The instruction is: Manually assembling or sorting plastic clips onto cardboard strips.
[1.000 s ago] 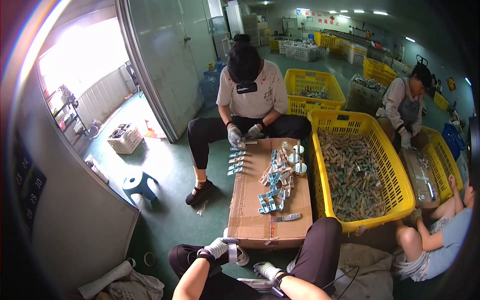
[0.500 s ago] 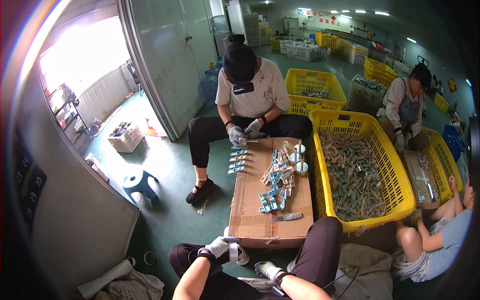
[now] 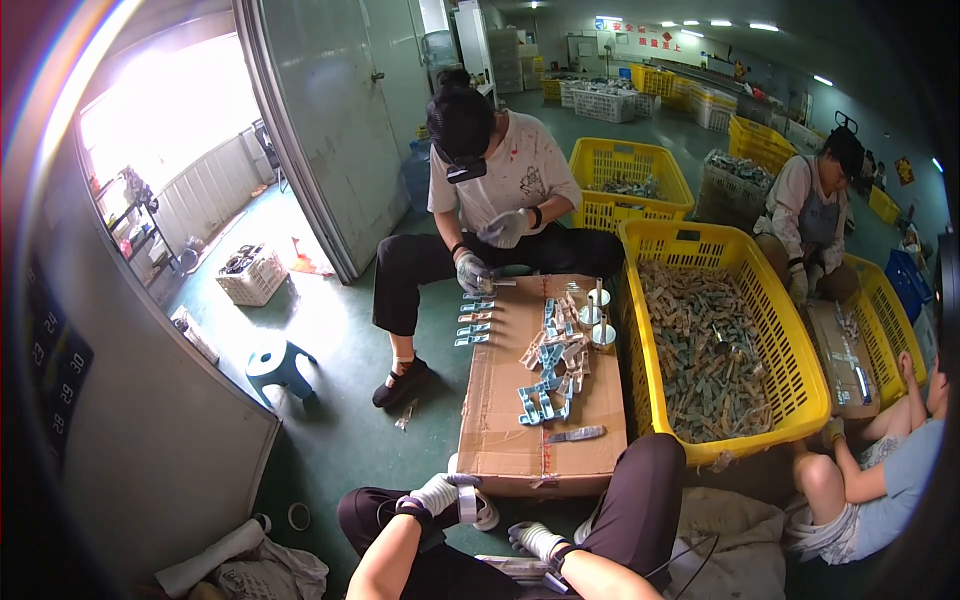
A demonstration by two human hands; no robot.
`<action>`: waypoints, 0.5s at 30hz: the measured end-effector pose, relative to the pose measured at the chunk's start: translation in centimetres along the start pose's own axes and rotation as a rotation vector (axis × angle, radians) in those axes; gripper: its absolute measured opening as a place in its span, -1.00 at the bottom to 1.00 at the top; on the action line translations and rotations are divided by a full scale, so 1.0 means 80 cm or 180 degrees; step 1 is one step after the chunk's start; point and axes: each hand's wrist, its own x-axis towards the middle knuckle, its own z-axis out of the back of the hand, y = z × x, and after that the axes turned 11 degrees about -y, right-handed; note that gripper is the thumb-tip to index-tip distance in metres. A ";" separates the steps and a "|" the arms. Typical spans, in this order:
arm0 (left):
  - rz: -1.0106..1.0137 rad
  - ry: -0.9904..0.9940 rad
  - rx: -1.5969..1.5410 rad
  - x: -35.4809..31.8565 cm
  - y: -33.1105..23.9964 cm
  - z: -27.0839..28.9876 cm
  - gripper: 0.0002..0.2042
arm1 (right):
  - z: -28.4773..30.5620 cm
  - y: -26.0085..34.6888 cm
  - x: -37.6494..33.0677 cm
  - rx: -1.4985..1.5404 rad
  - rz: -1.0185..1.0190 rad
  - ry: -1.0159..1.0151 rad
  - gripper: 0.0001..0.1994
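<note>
The left hand point(image 3: 438, 493), gloved, has its fingers clamped on a small pale blue clip point(image 3: 467, 503) just off the near edge of the cardboard box point(image 3: 510, 440). The right hand point(image 3: 535, 540) seems closed on a flat piece, though that is hard to tell. A pile of clips point(image 3: 552, 362) lies on the box; the yellow crate point(image 3: 770, 330) to its right is well filled, so plenty likely remains.

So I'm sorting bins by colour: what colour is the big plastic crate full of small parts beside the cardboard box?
Yellow: the large lattice-walled plastic crate, clearest in the head view.

The right hand point(image 3: 535, 541) hides most of its flat part point(image 3: 512, 567).
</note>
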 end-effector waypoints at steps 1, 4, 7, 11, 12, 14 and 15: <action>-0.0053 0.0009 0.0116 -0.001 -0.001 -0.001 -0.82 | 0.000 0.000 0.000 0.0005 -0.0002 -0.0004 -0.85; -0.0156 0.0011 0.0243 -0.001 0.001 0.002 -0.82 | -0.001 0.003 -0.002 -0.0001 0.0023 -0.0003 -0.85; -0.0165 -0.0001 0.0261 -0.004 -0.002 0.000 -0.83 | 0.001 0.003 -0.002 -0.0008 0.0065 0.0010 -0.85; -0.0005 -0.0005 0.0183 -0.006 -0.007 -0.001 -0.84 | 0.002 0.001 -0.001 0.0095 0.0062 0.0051 -0.85; -0.0005 -0.0005 0.0181 -0.007 -0.007 -0.001 -0.84 | 0.001 0.000 0.000 0.0128 0.0077 0.0065 -0.85; -0.0170 -0.0012 0.0368 -0.007 -0.007 -0.001 -0.84 | 0.001 -0.002 0.001 0.0132 0.0091 0.0060 -0.85; -0.0171 -0.0016 0.0366 -0.007 -0.006 0.000 -0.84 | 0.001 -0.002 0.001 0.0135 0.0107 0.0060 -0.85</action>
